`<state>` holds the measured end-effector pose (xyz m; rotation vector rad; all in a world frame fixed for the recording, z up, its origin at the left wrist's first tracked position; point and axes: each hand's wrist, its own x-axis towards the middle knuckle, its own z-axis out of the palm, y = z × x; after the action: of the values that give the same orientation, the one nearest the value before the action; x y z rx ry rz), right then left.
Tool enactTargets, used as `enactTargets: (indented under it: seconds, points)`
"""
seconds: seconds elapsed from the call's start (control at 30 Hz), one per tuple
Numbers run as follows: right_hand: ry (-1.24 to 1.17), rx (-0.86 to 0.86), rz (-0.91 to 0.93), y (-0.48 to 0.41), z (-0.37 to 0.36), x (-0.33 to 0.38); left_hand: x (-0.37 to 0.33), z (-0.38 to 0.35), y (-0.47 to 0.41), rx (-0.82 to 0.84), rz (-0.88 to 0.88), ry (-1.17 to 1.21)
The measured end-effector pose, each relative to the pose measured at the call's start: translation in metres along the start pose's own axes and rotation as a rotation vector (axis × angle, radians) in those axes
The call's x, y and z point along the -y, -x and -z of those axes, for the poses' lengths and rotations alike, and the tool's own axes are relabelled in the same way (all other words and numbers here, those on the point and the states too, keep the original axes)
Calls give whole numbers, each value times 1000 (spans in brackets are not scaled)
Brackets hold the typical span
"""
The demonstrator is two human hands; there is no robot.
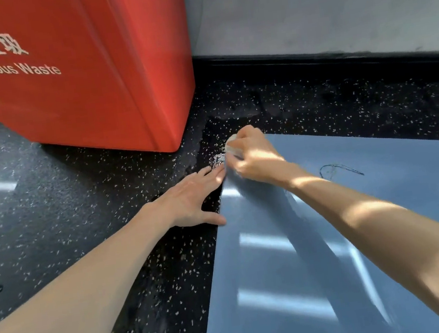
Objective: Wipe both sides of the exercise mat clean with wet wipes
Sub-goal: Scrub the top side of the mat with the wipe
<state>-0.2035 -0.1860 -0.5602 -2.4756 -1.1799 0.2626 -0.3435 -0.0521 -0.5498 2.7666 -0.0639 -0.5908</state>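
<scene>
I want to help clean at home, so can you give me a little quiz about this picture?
1. True or false: the right hand grips a wipe at the corner of the mat.
2. What stands behind the hands? A) a red bin B) a green bucket C) a chair
3. Fill in: the left hand lies flat, mostly on the speckled ____.
Key: 1 true; 2 A; 3 floor.

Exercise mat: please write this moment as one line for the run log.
right hand grips wet wipe on blue exercise mat corner | left hand flat on speckled floor beside mat edge | dark scribble on mat
</scene>
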Motion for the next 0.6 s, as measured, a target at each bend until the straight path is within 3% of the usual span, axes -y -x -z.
enactTargets:
  seconds: [0.13, 0.33, 0.47, 0.6]
  points:
    - [34, 73, 64, 0, 0, -15, 9, -8, -2, 11, 6, 101]
    - [31, -86, -120, -20, 6, -2, 12, -9, -5, 14, 11, 160]
    - [17, 12, 71, 9, 3, 0, 16, -14, -6, -5, 8, 210]
    - [97, -51, -121, -29, 5, -3, 17, -14, -8, -12, 7, 227]
